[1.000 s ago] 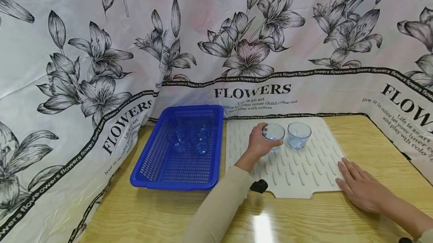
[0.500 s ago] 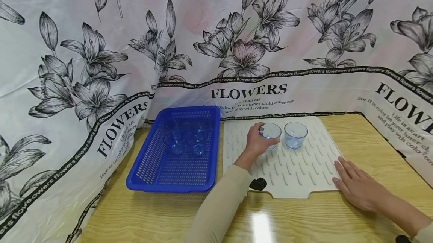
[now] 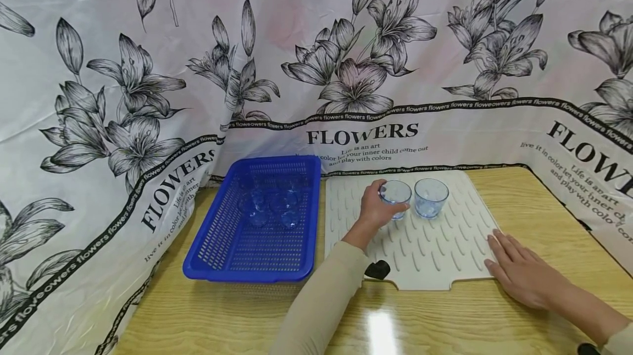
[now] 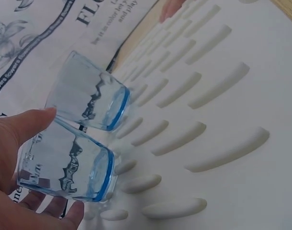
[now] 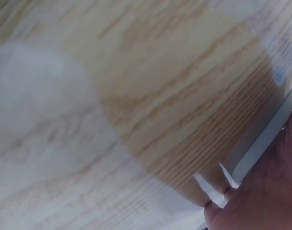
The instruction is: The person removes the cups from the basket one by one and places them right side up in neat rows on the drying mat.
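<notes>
On a wooden table [image 3: 207, 322], at a white mat [image 3: 420, 259] beside a blue basket [image 3: 247, 277], resting the straight-fingered right hand [image 3: 521, 270] at the mat's edge and gripping with the left hand [image 3: 376, 208] one glass [image 3: 397, 192] on the mat, beside a second glass [image 3: 431, 201].

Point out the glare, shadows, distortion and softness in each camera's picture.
Head: bright glare on the wooden table at the bottom edge; left wrist: the glass in the left hand makes the print seen through it jagged, with soft shading along the ridges of the white mat; right wrist: pale reflections wash out much of the table, and the right hand looks soft.
</notes>
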A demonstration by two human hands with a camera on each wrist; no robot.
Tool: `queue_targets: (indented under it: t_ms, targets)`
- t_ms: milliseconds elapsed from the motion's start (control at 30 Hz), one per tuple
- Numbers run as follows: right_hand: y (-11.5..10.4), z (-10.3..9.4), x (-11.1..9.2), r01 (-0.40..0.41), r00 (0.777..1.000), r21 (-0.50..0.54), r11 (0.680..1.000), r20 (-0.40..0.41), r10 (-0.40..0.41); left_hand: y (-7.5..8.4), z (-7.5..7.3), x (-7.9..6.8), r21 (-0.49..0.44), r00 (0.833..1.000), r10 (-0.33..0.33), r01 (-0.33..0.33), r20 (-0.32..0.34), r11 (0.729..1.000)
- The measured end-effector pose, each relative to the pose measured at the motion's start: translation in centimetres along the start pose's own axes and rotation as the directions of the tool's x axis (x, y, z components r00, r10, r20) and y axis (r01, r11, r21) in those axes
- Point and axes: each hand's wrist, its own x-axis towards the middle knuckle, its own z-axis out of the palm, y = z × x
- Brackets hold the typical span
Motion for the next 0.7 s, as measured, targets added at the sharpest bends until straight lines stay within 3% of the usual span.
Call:
queue_targets:
  t_ms: [700]
  targets:
    - [0.27,0.16,-0.03,-0.006,1.0,0.041,0.999,0.009,0.005,0.71,-0.51,-0.11,0.014,0.998,0.02,-0.021,0.058,1.0]
